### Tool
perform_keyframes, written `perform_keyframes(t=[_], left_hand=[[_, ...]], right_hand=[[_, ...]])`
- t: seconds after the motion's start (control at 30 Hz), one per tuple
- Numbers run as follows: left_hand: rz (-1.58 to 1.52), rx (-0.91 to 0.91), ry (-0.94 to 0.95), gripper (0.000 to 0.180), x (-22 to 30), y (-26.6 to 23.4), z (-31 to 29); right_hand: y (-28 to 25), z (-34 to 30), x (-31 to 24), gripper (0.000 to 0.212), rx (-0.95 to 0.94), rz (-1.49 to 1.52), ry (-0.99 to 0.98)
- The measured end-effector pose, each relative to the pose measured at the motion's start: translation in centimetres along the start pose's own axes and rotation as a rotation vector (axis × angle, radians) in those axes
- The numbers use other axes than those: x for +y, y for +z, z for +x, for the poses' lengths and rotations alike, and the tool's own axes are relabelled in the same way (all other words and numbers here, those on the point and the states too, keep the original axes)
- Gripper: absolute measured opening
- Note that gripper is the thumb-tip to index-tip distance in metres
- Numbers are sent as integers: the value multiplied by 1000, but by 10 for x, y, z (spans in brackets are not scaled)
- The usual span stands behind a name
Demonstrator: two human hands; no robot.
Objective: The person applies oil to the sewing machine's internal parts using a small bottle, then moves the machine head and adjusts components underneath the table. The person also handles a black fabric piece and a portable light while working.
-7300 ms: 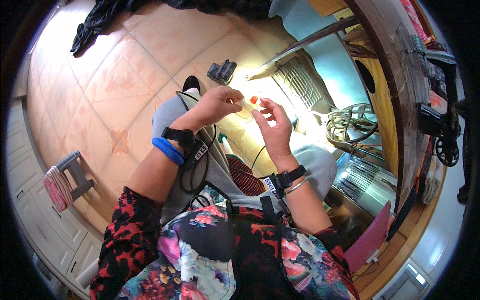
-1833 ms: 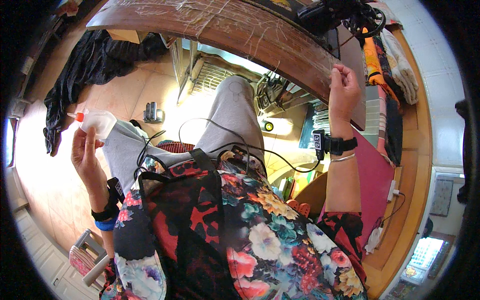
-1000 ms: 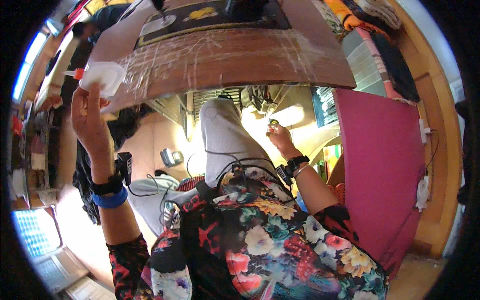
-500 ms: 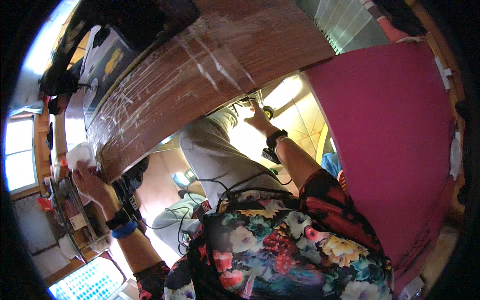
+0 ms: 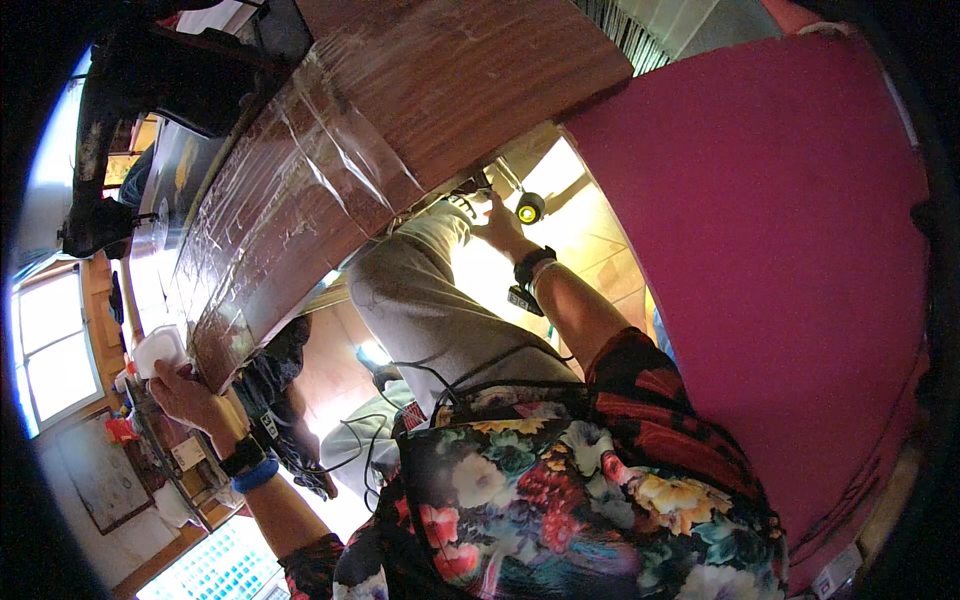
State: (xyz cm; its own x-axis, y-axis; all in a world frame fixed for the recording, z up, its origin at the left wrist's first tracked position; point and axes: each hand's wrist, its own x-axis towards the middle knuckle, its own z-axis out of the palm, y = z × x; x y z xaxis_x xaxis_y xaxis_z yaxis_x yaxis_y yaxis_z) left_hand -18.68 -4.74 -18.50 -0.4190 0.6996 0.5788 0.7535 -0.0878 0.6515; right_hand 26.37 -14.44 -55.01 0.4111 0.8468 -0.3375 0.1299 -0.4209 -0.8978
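At the left end of a brown wood-grain table (image 5: 480,80), my left hand (image 5: 190,400) is closed at the edge of a small white translucent tub (image 5: 160,347). My right hand (image 5: 503,232) reaches below the table's near edge, with its fingers raised and bent around a dark part (image 5: 474,187) under the top. What those fingers grip is too small to make out. Just right of them is a round black piece with a yellow ring (image 5: 530,208). Both wrists carry dark bands, the left one also a blue band.
A magenta board (image 5: 750,230) fills the right side. Black machine parts (image 5: 190,80) stand over the table's far left. A cluttered rack (image 5: 180,450) is left of my arm. Black cords (image 5: 450,375) cross my lap. Clear plastic film with tape covers part of the tabletop.
The view has shifted, so table and board appear further left and up. My left hand stays at the white tub. My right hand remains under the table edge, with its fingers slightly more bent.
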Motion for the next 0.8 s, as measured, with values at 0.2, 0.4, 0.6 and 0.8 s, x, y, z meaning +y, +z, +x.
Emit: perform_keyframes(t=[0.2, 0.4, 0.6, 0.8], left_hand=[[78, -18, 87, 48, 1, -1, 0], [-108, -17, -53, 37, 9, 3, -1], [-85, 14, 30, 39, 20, 7, -12], [-162, 14, 34, 39, 23, 14, -14]], right_hand=[[-3, -11, -19, 65, 294, -47, 32], [-4, -18, -41, 57, 432, 62, -349], [-11, -25, -59, 63, 385, 170, -303], [-29, -34, -58, 45, 502, -59, -528]])
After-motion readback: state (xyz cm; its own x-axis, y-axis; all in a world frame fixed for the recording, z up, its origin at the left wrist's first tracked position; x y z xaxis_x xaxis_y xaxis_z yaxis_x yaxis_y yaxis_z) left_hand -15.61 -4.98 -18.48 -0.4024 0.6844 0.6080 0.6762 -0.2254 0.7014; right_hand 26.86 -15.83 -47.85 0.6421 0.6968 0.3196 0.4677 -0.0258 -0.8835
